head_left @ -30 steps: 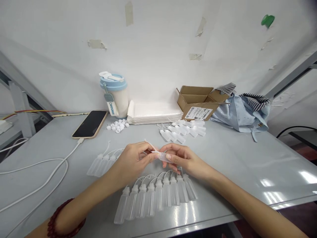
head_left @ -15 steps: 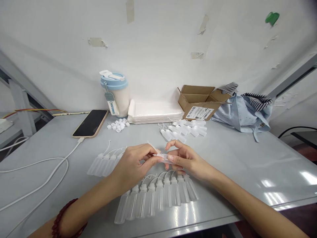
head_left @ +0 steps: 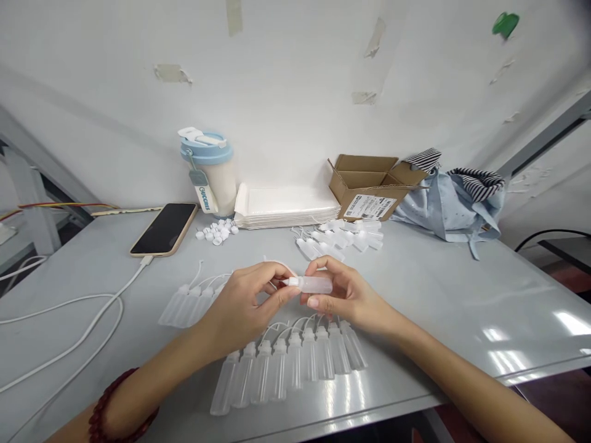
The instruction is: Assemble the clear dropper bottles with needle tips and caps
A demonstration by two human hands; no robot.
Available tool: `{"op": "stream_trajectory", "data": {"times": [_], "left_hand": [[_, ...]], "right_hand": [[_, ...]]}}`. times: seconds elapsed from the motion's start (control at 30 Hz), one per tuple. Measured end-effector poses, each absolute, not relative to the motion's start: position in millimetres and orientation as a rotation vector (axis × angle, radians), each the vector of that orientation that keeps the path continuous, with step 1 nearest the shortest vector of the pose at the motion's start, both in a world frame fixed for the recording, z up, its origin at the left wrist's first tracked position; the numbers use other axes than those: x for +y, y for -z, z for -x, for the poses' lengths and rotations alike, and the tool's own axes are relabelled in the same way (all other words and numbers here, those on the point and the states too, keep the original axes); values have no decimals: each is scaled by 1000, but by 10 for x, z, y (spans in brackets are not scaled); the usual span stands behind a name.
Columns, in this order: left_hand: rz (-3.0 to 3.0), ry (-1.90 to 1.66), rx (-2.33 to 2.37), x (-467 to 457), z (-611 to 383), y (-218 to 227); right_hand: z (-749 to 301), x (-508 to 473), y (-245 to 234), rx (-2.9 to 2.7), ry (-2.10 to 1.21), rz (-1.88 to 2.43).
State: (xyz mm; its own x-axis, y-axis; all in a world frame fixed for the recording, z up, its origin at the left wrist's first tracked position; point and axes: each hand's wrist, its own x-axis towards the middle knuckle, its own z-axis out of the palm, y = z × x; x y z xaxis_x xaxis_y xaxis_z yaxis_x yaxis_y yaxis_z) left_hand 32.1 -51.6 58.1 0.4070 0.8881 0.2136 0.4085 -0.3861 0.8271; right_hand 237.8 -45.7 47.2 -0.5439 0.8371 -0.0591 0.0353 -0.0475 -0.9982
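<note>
My right hand (head_left: 342,296) holds a small translucent squeeze bottle (head_left: 315,284) sideways above the table, fingers wrapped round its body. My left hand (head_left: 244,303) pinches the bottle's white tip and cap strap (head_left: 292,281) between thumb and fingers. Just below my hands lies a row of several capped bottles (head_left: 289,366) side by side. A second short row of bottles (head_left: 187,301) lies left of my left hand, partly hidden by it. A red bead bracelet (head_left: 104,409) is on my left wrist.
A heap of bottles (head_left: 339,239) and loose white caps (head_left: 216,231) lie farther back. Behind them stand a blue-lidded cup (head_left: 210,169), stacked white trays (head_left: 286,206) and an open cardboard box (head_left: 372,187). A phone (head_left: 164,229) with a white cable (head_left: 78,335) lies left; cloth (head_left: 455,206) lies right.
The bottle has been turned and lifted slightly, so its body now shows between my right fingers. My left fingers have closed onto its tip. The view has shifted a little.
</note>
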Motion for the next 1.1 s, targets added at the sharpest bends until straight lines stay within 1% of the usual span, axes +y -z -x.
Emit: {"op": "stream_trajectory", "data": {"times": [0.1,0.27,0.47,0.73,0.83,0.97,1.1], "left_hand": [[-1944,-877,1155,-511,-330,-591],[-1857,-845,1211,-509,-345,-588],[-1693,-791,1136,-492,-341,-585],[-2222,-882,1131,-490,-343,-499],[-2132,-811,1124,-509,-355,-526],[-1863,-689,1095,-544,-360,-571],[-1687,-641,1002,-540,-361,-518]], "right_hand": [[-2371,-476,-487,-1664,-1488,985],[-2355,-491,-464,-1682,-1336,1002],[-2343,-501,-434,-1585,-1412,999],[-2363,-473,-449,-1529,-1355,1022],[-2364,-476,-444,-1543,-1351,1016],[-2363,-491,-447,-1544,-1368,985],[-2361,-506,-440,-1562,-1358,984]]}}
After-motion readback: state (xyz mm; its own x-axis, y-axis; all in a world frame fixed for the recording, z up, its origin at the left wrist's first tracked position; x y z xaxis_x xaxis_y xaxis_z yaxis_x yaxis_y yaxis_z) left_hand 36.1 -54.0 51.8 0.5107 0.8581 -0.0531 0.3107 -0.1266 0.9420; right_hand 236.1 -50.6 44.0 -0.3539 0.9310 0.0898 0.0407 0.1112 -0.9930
